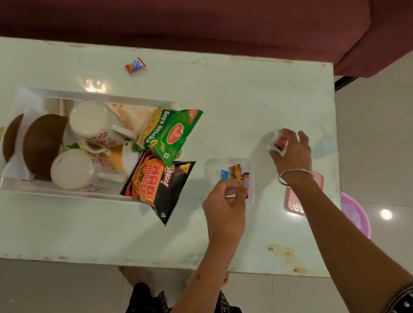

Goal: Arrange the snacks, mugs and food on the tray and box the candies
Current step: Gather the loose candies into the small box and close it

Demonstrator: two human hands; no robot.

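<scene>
On my far left I see the white tray (32, 92) on the pale table (258, 101), loaded with two brown round flatbreads (42, 145), two floral mugs (90, 121) whose mouths look white, and folded bread at its far right corner. The green Soya Sticks packet (170, 134) and the black Bingo Mad Angles packet (162, 186) lie at the tray's right end, hanging over its edge. One wrapped candy (135, 65) sits alone on the far side of the table. Right of the packets stands a clear plastic box (251, 197) with several candies (231, 172) in it; my left hand (223, 201) is at it, fingers pinched on a candy over the box. Further right, my right hand (294, 154), bangle on the wrist, has its fingers closed around red candies (281, 141). The pink lid (296, 206) lies beneath that forearm.
</scene>
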